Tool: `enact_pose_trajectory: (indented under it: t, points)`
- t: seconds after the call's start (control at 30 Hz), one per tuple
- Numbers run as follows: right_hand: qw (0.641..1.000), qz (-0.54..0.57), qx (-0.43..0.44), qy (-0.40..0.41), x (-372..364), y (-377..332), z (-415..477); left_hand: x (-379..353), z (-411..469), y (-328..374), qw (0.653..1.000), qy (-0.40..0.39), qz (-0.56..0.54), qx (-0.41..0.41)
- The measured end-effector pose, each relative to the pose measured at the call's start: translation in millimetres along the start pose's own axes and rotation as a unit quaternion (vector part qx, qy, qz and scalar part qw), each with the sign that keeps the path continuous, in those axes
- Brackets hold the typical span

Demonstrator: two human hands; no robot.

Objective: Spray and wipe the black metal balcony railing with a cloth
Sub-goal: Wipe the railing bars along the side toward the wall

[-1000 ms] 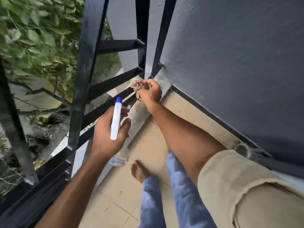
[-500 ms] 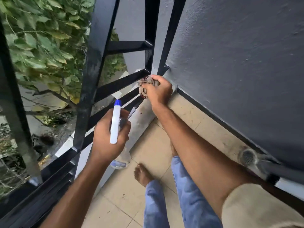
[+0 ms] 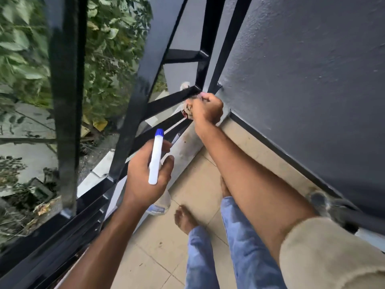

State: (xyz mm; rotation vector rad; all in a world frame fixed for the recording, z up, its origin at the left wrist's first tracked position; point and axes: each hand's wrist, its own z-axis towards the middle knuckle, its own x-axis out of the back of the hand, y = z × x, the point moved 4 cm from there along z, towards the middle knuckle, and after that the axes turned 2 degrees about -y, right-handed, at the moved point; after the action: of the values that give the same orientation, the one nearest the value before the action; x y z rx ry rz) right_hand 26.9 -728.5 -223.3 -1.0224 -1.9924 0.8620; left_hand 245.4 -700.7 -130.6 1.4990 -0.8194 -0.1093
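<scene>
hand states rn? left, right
Left hand: closed around the spray bottle.
Right hand: closed around the cloth, at the railing.

Black railing point(image 3: 143, 84), white blue-capped spray bottle point(image 3: 155, 157), grey wall point(image 3: 312, 69), beige floor tiles point(image 3: 158, 247).

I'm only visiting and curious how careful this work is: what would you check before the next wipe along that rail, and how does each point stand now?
1. Right hand has a grip on the cloth: ok, bunched in curled fingers.
2. Cloth against the railing: ok, near the wall.
3. Left hand has a grip on the bottle: ok.
4. Nozzle aimed at the railing: cannot tell.
5. Railing wet from spray: cannot tell.
6. Foot flat on the tiles: ok.
</scene>
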Motion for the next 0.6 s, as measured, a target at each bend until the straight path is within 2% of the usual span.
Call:
enact_pose_trajectory:
  t: [0.1,0.17,0.37,0.6]
  points:
    - [0.997,0.076,0.001,-0.008,-0.8,9.1,-12.4,6.8,0.8,-1.2,1.0,0.001,-0.001,0.008]
    - [0.997,0.08,-0.009,0.015,-2.8,9.1,-8.8,11.2,2.9,-2.4,1.0,-0.005,0.014,-0.006]
    - [0.999,-0.036,-0.007,0.029,-12.1,15.3,7.5,19.0,-10.7,-3.5,1.0,-0.006,0.011,-0.012]
    - [0.975,-0.209,0.048,-0.051,-7.1,13.2,2.0,34.8,-31.4,-3.1,1.0,-0.02,0.009,0.009]
